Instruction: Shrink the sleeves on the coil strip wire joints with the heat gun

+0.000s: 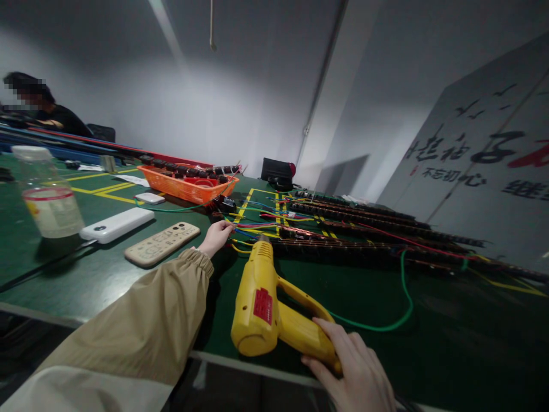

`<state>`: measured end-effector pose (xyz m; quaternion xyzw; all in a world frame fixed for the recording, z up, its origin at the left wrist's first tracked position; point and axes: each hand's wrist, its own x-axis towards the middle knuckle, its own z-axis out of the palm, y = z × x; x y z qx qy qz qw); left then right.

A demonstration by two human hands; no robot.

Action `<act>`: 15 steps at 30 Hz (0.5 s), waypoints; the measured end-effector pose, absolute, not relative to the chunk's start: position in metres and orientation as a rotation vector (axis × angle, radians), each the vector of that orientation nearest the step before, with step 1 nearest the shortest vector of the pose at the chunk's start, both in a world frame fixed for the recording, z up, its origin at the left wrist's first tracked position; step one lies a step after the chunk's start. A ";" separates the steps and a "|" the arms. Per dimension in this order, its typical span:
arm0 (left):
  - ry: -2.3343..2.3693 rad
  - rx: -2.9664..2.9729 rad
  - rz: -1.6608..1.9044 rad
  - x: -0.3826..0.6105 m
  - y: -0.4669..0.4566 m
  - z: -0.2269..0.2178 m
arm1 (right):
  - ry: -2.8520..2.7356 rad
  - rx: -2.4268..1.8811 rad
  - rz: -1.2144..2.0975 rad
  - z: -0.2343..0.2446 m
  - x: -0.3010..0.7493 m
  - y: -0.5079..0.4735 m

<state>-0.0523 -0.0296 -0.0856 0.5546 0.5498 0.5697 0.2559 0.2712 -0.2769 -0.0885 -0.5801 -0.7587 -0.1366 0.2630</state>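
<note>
My right hand (354, 363) is wrapped round the handle end of a yellow heat gun (257, 303), near the table's front edge. The gun's metal nozzle (263, 238) points away from me, toward a bundle of wires. Beyond the gun's left side, my left hand (217, 237) has its fingers pinched together at the ends of thin coloured wires (246, 233). These wires run right to long dark bars with copper-coloured edges (326, 247). Exactly which wire the left fingers pinch is too small to tell.
An orange basket (171, 184) with dark parts stands behind my left hand. Left lie a phone in a beige case (163, 245), a white power bank (118, 225) with a cable, and a plastic bottle (49, 194). A green wire (386, 328) loops at right. Another person (64, 117) sits far left.
</note>
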 end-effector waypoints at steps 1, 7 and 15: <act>1.475 1.488 1.535 -0.052 -0.030 -0.086 | -2.078 -1.539 -0.389 -0.088 0.272 -0.277; 1.502 1.381 1.548 -0.047 -0.036 -0.082 | -2.159 -1.450 -0.437 -0.084 0.270 -0.271; 1.552 1.393 1.507 -0.044 -0.041 -0.077 | -2.199 -1.416 -0.179 -0.076 0.241 -0.254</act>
